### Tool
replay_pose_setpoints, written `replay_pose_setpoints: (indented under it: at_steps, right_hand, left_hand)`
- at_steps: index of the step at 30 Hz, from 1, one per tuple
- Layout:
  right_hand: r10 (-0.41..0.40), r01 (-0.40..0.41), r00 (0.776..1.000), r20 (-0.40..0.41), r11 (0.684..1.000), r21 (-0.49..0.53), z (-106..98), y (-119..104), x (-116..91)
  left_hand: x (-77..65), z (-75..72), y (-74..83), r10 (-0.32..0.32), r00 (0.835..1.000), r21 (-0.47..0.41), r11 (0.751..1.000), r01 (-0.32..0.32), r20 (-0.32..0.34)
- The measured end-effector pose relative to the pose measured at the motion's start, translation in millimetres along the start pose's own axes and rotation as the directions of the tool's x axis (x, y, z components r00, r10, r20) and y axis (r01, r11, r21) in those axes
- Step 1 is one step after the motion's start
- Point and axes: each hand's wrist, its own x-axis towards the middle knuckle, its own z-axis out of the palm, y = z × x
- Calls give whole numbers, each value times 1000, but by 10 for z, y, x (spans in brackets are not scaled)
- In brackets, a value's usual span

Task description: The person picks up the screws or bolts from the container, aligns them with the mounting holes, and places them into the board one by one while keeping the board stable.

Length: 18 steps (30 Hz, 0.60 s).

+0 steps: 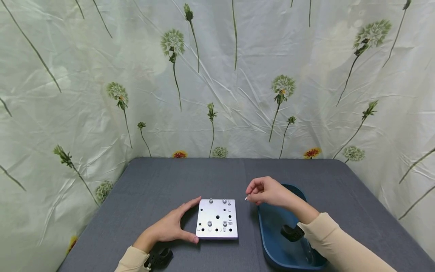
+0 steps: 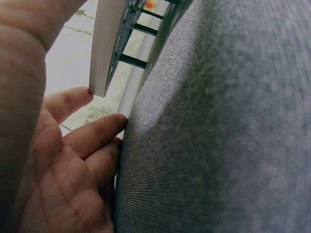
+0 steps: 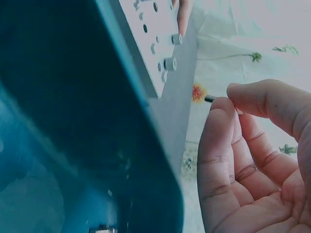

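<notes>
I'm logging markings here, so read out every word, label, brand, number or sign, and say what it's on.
No readable text in any view.
Plate: small surface marks, too small to tell if any is lettering.
Screw in the right fingers: too small to read any marking.
Tub: none legible.
Backdrop: printed flowers, no readable words.

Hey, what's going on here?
A person's left hand touches the left side of a silvery plate on a grey table; four bolts stick up from the plate. The right hand pinches a small threaded piece, apart from the plate. A blue bin stands to the plate's right.
</notes>
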Motion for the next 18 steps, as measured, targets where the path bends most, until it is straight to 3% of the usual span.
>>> replay_pose_setpoints:
  at_steps: [18]
  right_hand:
    - [60, -58, 996, 64, 997, -44, 371, -96, 230]
  left_hand:
    - [-8, -2, 6, -9, 1000, -13, 1000, 9, -1]
